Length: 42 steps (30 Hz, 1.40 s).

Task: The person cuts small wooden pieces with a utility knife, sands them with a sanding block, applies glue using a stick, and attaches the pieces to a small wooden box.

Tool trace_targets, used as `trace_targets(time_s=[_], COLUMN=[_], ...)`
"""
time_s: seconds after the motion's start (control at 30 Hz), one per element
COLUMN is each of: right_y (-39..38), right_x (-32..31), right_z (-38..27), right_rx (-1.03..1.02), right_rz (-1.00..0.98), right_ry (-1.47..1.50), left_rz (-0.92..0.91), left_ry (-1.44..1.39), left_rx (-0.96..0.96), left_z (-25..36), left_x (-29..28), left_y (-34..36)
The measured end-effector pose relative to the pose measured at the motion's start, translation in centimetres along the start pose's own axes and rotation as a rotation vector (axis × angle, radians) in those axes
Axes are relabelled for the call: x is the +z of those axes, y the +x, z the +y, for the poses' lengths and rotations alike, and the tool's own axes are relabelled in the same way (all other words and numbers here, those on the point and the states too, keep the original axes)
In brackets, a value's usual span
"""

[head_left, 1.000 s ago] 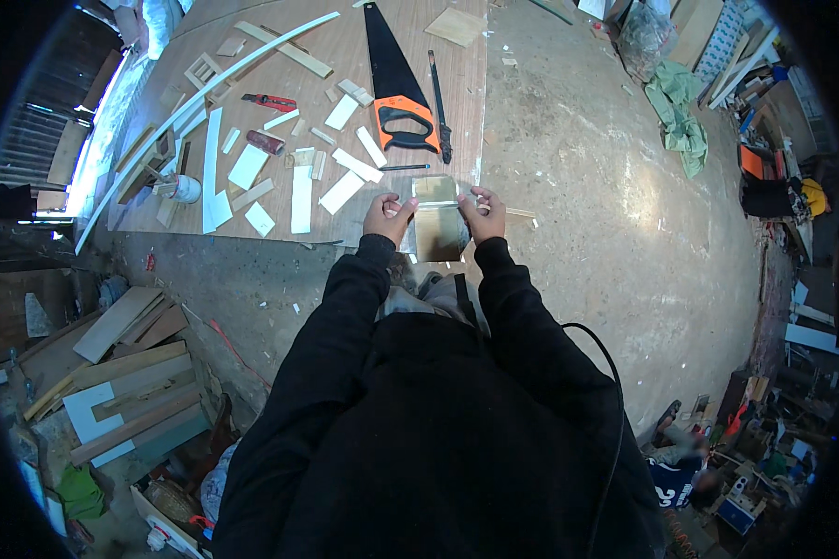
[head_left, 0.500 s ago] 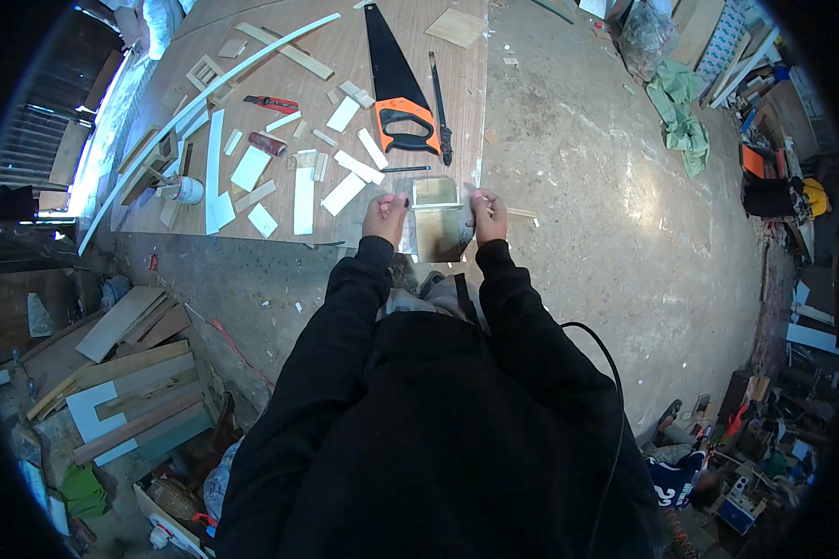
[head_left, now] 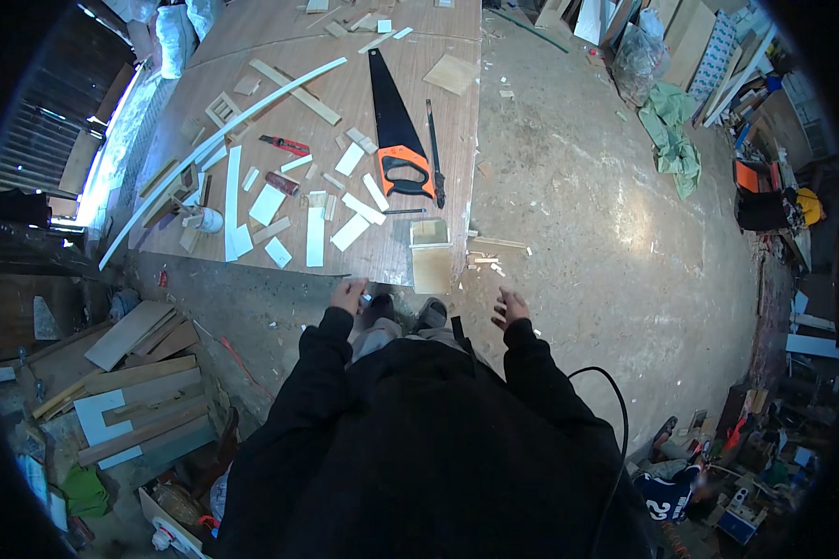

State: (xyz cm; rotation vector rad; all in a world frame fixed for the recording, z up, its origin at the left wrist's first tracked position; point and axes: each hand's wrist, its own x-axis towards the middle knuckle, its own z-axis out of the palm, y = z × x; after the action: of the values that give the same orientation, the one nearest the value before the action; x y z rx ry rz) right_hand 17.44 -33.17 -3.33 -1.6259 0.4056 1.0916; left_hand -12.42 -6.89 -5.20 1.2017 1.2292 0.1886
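My left hand [head_left: 349,295] hangs just off the front edge of the table, fingers loosely stretched and holding nothing I can see. Out to the right, over the floor, my right hand [head_left: 510,308] is empty too, its fingers apart and slightly bent. Between them, at the table's front right corner, sits a small wooden box-like piece [head_left: 431,268], apart from both hands. Behind it lie a pencil-like dark stick [head_left: 405,211] and a handsaw [head_left: 405,172] with an orange and black handle. Beside the saw is a long dark bar [head_left: 435,154].
Wood offcuts [head_left: 316,235], a red utility knife [head_left: 285,145], a long pale strip [head_left: 242,121] and a white pot [head_left: 211,221] lie on the table [head_left: 410,28]. Boards [head_left: 144,410] are piled on the floor at left. Another person [head_left: 669,494] is at lower right.
Both hands have moved away from the wooden box and apart, toward my body. The box stays at the table corner. My view has shifted, so the table sits lower in the picture.
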Motion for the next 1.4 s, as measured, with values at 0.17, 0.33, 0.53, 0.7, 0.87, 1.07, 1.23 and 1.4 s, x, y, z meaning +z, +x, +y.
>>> trace_targets(time_s=[0.17,0.33,0.53,0.7,0.87,1.07,1.23,1.4], right_y=[0.6,1.4,1.6,1.5,0.9,0.1,-3.3,-8.9], right_x=[-2.2,-1.3,1.5,2.1,2.0,1.8,3.9,7.3], right_z=[2.4,2.0,-0.5,-0.9,-1.0,-1.1,-2.4,-4.3], right_rx=[0.134,0.035,-0.121,-0.154,-0.135,-0.544,-0.721,-0.798], right_rz=[0.082,-0.031,-0.158,-0.212,-0.176,-0.241,-0.328,-0.560], right_ry=[-0.064,-0.145,-0.176,-0.133,-0.113,-0.264,-0.353,-0.528], left_rz=[-0.039,-0.059,-0.166,-0.080,-0.056,-0.067,-0.157,-0.295], left_ry=[-0.107,-0.118,-0.015,-0.050,-0.018,0.162,0.222,0.154], left_rx=[-0.203,-0.221,-0.027,0.001,0.032,0.327,0.303,0.241], left_z=[-1.2,-0.8,-0.3,0.9,1.7,4.1,7.5,10.7], left_x=[-0.2,0.8,0.5,1.7,1.7,1.3,0.5,-1.4], left_y=[-3.5,-4.5,-3.3,-4.1,-5.5,-6.4,-8.0,-9.3])
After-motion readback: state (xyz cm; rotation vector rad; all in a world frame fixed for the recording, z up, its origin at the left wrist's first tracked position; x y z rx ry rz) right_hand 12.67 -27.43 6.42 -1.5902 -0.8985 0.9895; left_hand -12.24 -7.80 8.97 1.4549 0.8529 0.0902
